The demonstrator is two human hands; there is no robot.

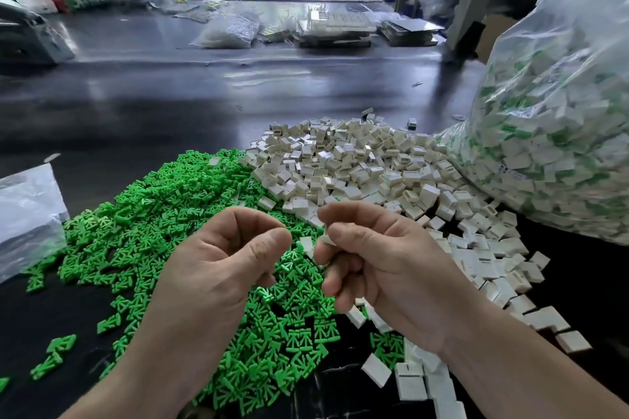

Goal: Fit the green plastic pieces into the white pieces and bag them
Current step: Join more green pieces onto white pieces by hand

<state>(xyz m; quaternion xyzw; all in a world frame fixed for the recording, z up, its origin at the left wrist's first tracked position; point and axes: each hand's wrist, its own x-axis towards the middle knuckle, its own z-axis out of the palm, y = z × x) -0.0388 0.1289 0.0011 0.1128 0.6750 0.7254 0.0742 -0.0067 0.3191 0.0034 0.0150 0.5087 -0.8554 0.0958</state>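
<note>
A big heap of small green plastic pieces covers the dark table at left centre. Beside it on the right lies a heap of white box-shaped pieces. My right hand hovers above the two heaps, its thumb and fingers pinched on a white piece that only partly shows. My left hand is curled next to it, fingertips together; nothing shows inside it. A large clear bag full of assembled white-and-green pieces stands at the right.
An empty clear plastic bag lies flat at the left edge. Across the dark table at the back sit more plastic bags, stacked trays and a grey machine. Loose white pieces trail toward the front right.
</note>
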